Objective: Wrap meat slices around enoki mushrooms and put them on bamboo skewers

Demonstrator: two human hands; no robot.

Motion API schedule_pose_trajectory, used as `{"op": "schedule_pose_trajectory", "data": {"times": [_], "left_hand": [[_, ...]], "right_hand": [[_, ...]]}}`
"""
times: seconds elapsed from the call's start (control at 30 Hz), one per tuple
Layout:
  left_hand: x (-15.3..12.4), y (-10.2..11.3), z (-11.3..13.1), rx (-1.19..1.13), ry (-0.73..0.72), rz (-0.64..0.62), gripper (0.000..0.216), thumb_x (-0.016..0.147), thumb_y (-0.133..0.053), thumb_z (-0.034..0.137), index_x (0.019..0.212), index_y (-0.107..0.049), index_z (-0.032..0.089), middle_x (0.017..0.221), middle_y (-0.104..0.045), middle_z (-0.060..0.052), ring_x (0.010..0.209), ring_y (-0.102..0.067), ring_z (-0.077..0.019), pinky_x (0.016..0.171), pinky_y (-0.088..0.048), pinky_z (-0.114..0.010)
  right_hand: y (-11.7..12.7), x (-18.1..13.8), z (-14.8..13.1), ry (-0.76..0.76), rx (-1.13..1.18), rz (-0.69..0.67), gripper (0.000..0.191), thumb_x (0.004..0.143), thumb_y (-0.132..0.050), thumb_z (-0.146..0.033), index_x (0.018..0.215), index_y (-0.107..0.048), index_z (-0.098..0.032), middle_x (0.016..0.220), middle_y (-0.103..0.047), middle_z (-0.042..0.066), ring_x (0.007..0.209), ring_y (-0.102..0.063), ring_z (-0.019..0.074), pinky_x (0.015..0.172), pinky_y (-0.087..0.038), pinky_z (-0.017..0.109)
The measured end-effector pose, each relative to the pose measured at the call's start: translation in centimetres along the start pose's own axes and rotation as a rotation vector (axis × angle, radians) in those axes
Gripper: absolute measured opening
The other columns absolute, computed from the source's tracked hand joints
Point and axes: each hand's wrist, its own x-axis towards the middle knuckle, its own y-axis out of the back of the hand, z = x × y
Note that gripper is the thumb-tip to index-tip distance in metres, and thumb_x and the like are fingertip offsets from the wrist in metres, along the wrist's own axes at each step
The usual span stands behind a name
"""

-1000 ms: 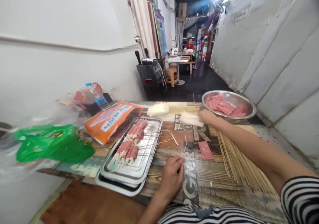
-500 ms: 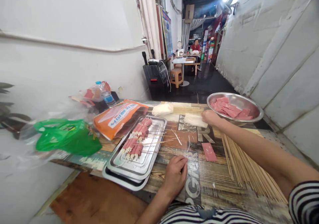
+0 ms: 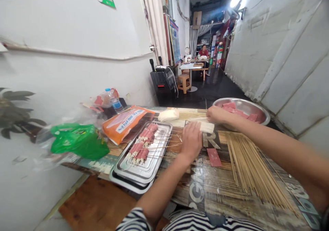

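Observation:
My left hand (image 3: 191, 140) reaches over the near bundle of white enoki mushrooms (image 3: 207, 127), its fingers curled over the bundle's left end. Just beyond it, my right hand (image 3: 216, 114) is closed in a pinch on a thin clump of enoki strands, beside the steel bowl. A second enoki bundle (image 3: 168, 115) lies farther left. One flat pink meat slice (image 3: 214, 157) rests on the table near my left hand. On the metal tray (image 3: 138, 176) lie several skewered pink rolls (image 3: 141, 149) with enoki ends sticking out.
Many bamboo skewers (image 3: 253, 169) are spread at the right. The steel bowl (image 3: 267, 116) holds more pink slices. An orange packet (image 3: 125, 123), a green plastic bag (image 3: 79, 140) and a water bottle (image 3: 115, 102) stand at the left. A person (image 3: 204, 53) sits far back.
My left hand has moved from the table's near side forward onto the enoki bundle. My right hand has shifted slightly back, off the bundle's end. The view has swung a little left.

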Motion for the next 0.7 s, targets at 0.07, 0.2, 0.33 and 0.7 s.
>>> {"op": "schedule_pose_trajectory", "data": {"times": [0.07, 0.2, 0.33, 0.7], "left_hand": [[2.8, -0.3, 0.2, -0.023, 0.004, -0.036, 0.04, 0.095, -0.039, 0.026, 0.132, -0.051, 0.017, 0.137, -0.053, -0.013, 0.133, -0.041, -0.0265, 0.114, -0.026, -0.05], [5.8, -0.3, 0.2, -0.222, -0.02, -0.272, 0.036, 0.097, -0.032, 0.028, 0.115, -0.063, 0.019, 0.12, -0.066, -0.009, 0.116, -0.056, -0.0229, 0.105, -0.038, -0.042], [6.0, -0.4, 0.0, -0.389, -0.028, -0.45, 0.037, 0.095, -0.034, 0.031, 0.088, -0.067, 0.016, 0.088, -0.071, -0.005, 0.087, -0.063, -0.0183, 0.085, -0.046, -0.03], [4.6, 0.0, 0.5, -0.366, 0.134, -0.547, 0.032, 0.087, -0.045, 0.029, 0.063, -0.06, 0.015, 0.057, -0.053, 0.003, 0.061, -0.047, -0.0115, 0.061, -0.035, -0.021]], "right_hand": [[0.4, -0.7, -0.4, 0.059, 0.006, -0.008, 0.024, 0.076, -0.051, -0.012, 0.079, -0.075, -0.011, 0.077, -0.072, 0.012, 0.072, -0.063, 0.0184, 0.067, -0.041, 0.025], [0.7, -2.1, -0.5, 0.136, 0.029, 0.008, 0.022, 0.078, -0.053, -0.014, 0.081, -0.075, -0.009, 0.079, -0.072, 0.014, 0.068, -0.063, 0.018, 0.064, -0.04, 0.025], [0.5, -3.5, 0.0, 0.174, 0.054, 0.066, 0.024, 0.083, -0.052, -0.016, 0.079, -0.075, -0.014, 0.077, -0.072, 0.011, 0.067, -0.063, 0.0162, 0.064, -0.04, 0.023], [-1.4, -6.2, 0.7, 0.103, -0.011, 0.102, 0.026, 0.085, -0.049, -0.015, 0.076, -0.072, -0.011, 0.079, -0.07, 0.014, 0.071, -0.064, 0.0198, 0.063, -0.039, 0.026]]}}
